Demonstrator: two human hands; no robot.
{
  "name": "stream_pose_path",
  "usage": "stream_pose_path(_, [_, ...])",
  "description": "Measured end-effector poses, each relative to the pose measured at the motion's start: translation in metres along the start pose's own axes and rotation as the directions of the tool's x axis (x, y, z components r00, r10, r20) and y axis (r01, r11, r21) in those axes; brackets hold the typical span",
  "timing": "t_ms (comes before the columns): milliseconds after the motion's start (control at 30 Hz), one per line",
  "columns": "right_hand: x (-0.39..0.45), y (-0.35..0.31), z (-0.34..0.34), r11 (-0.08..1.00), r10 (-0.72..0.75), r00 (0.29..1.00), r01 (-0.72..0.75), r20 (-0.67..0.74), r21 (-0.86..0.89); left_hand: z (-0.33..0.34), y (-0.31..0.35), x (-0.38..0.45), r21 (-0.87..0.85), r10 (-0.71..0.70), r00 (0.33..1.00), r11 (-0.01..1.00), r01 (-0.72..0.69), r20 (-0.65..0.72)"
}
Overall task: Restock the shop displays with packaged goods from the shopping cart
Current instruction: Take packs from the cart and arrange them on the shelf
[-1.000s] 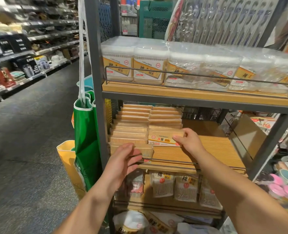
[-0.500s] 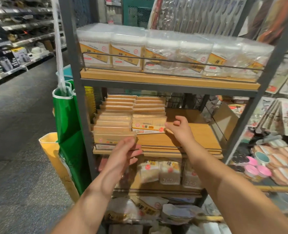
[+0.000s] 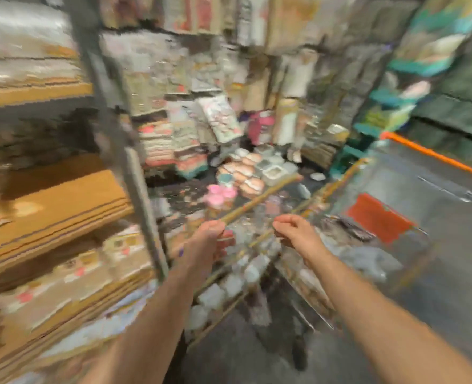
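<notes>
The view is heavily blurred. My left hand (image 3: 208, 241) and my right hand (image 3: 295, 231) hang in the air side by side, fingers loosely curled, and I see nothing held in either. They are to the right of the wooden shelf unit (image 3: 63, 206), past its grey upright post (image 3: 143, 217). Packaged goods (image 3: 71, 278) lie on the lower shelf at the left. Beneath my hands runs a wooden rail (image 3: 259, 198) of a low display.
The low display holds pink and peach round items (image 3: 240, 178) and white tubs (image 3: 273, 170). Hanging packs (image 3: 221, 117) fill the wall behind. At the right lies a grey surface with an orange edge (image 3: 434, 156) and a red patch (image 3: 378, 217).
The view has swung sharply right, away from the shelf. Both hands have left the flat packs on the middle shelf and now hang in the air over the low display.
</notes>
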State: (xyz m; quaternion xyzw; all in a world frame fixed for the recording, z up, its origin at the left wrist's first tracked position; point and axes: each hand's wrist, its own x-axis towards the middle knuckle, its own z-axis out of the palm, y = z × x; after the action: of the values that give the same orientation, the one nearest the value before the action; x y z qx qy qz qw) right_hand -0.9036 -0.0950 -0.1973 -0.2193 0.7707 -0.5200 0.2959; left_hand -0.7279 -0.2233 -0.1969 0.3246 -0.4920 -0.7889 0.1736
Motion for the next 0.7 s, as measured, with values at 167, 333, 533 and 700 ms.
stream_pose_path(167, [-0.027,0.067,-0.133,0.979,0.195,0.946,-0.173,-0.258,0.105,0.126,-0.052,0.036,0.095,-0.185,0.972,0.98,0.173,0.146])
stream_pose_path(333, [-0.027,0.126,-0.203,0.939,0.342,0.873,-0.302,-0.347,0.165,0.195,-0.092,0.092,0.181,-0.298,0.937,0.947,0.266,0.182])
stream_pose_path(533, [0.029,0.167,-0.241,0.909,0.417,0.856,-0.391,-0.306,0.145,0.235,-0.119,0.194,0.166,-0.423,0.893,0.902,0.399,0.154])
stream_pose_path(700, [0.108,0.186,-0.265,0.864,0.501,0.822,-0.456,-0.269,0.214,0.267,-0.124,0.292,0.224,-0.519,0.841,0.847,0.482,0.151])
